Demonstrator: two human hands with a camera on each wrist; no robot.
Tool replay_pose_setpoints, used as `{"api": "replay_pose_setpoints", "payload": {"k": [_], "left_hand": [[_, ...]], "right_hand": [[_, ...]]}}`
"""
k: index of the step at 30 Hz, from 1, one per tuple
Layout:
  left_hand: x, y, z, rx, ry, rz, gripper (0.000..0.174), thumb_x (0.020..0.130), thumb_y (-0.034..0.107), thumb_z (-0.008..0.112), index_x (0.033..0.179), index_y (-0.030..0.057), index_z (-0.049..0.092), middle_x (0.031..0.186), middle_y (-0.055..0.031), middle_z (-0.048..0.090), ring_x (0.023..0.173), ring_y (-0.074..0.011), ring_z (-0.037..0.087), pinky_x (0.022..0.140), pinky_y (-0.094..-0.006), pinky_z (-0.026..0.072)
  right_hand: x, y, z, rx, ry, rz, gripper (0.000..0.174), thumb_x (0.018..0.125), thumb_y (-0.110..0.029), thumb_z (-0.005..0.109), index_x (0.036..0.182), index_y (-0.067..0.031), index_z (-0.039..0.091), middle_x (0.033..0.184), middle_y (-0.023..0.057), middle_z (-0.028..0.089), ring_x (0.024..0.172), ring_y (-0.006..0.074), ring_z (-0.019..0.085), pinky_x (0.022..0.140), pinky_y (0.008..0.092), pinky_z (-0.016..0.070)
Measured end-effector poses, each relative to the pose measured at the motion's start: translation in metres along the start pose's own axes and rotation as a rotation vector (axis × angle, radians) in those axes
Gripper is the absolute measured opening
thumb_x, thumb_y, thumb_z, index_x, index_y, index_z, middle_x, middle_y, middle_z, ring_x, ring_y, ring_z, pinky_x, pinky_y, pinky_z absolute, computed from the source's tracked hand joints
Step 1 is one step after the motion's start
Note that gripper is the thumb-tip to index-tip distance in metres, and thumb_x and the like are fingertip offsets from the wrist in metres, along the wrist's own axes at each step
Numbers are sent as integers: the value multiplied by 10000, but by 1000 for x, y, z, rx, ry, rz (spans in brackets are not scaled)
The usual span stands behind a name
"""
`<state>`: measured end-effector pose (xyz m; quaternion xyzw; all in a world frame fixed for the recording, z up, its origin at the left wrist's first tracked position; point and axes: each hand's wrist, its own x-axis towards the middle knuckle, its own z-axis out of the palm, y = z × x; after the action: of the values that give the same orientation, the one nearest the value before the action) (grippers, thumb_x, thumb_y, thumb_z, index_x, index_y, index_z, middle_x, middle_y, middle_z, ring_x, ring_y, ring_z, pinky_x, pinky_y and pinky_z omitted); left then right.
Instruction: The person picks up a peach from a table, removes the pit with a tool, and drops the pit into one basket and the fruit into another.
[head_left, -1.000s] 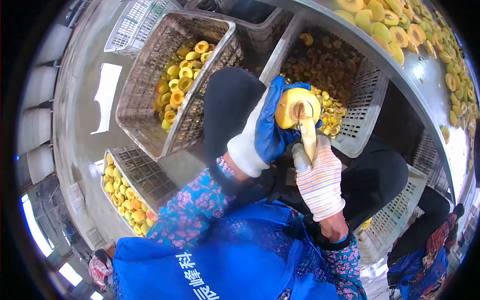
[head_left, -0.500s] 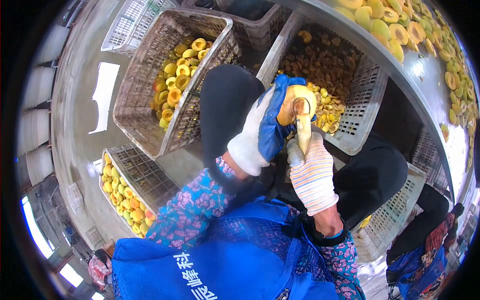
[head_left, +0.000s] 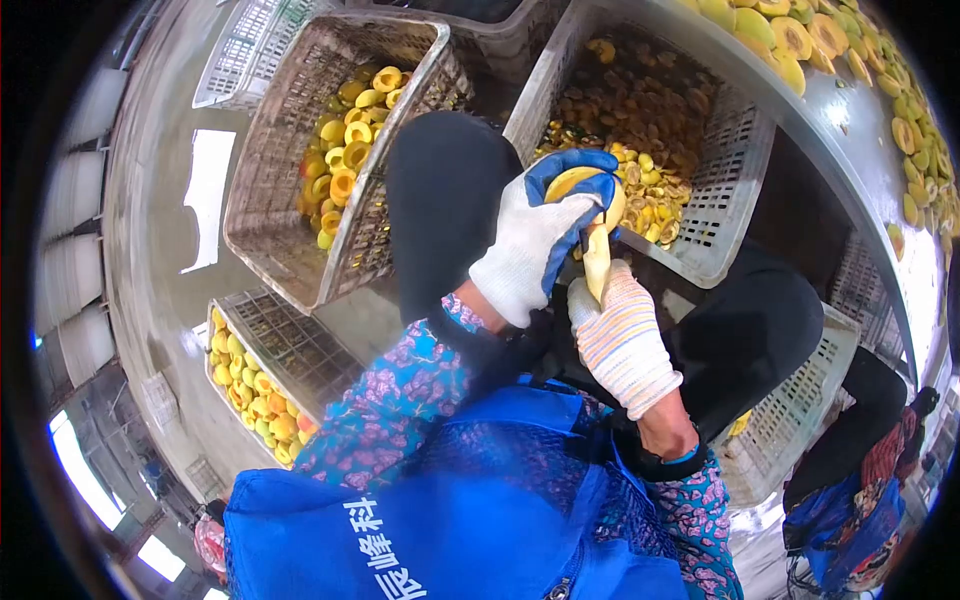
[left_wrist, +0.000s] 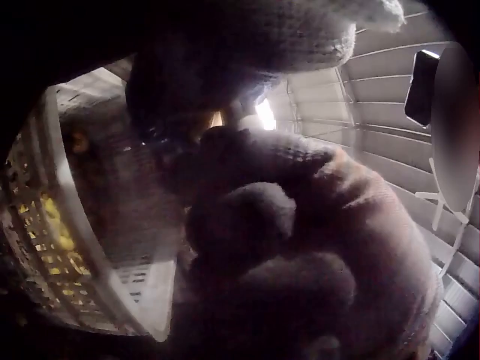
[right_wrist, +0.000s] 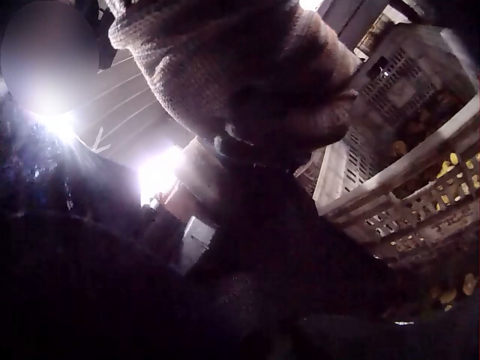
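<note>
In the head view my left hand (head_left: 535,230), in a white glove with blue coating, grips a yellow fruit (head_left: 617,208), fingers wrapped over its top. My right hand (head_left: 625,335), in a striped knit glove, holds a tool with a pale yellow handle (head_left: 597,262); its upper end meets the fruit and is hidden there. Curled gloved fingers (left_wrist: 240,217) fill the left wrist view, which is dark. A knit glove (right_wrist: 232,67) shows at the top of the right wrist view, its grip in shadow.
A crate (head_left: 738,190) of brown and yellow pieces stands beyond the hands. Left of it, another crate (head_left: 265,170) holds fruit halves; a lower one (head_left: 335,350) has whole-looking fruit beside it. A metal table (head_left: 835,120) carries many halves at right.
The left hand has turned, its fingers now over the fruit, so the brown hollow seen earlier is hidden. The right hand and tool have shifted slightly left and down.
</note>
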<state>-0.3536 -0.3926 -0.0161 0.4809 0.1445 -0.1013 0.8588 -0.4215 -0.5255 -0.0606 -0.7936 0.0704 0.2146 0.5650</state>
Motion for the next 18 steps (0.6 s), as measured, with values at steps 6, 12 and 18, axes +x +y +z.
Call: {"api": "replay_pose_setpoints", "payload": {"k": [6, 12, 18], "left_hand": [[0, -1, -2, 218, -141, -4, 240, 864, 105, 627, 1078, -3, 639, 1011, -67, 655, 920, -129, 601, 850, -276, 483], [-3, 9, 5, 238, -237, -8, 251, 894, 177, 609, 1071, 3, 644, 981, -60, 655, 915, -121, 595, 837, -275, 477], [-7, 12, 6, -190, -317, -152, 392, 922, 266, 585, 1207, -1, 551, 1035, -106, 641, 933, -196, 634, 822, -348, 542]], "right_hand": [[-22, -90, -42, 430, -398, 415, 101, 875, -134, 575, 917, -56, 527, 586, -25, 444, 404, 74, 398, 359, 234, 306], [-28, -88, -60, 858, -571, 660, 67, 855, -97, 576, 877, -82, 514, 528, -71, 362, 342, 43, 313, 311, 221, 213], [-28, -90, -74, 1061, -646, 642, 184, 876, -154, 596, 985, -12, 551, 534, -51, 360, 338, 42, 308, 299, 215, 215]]}}
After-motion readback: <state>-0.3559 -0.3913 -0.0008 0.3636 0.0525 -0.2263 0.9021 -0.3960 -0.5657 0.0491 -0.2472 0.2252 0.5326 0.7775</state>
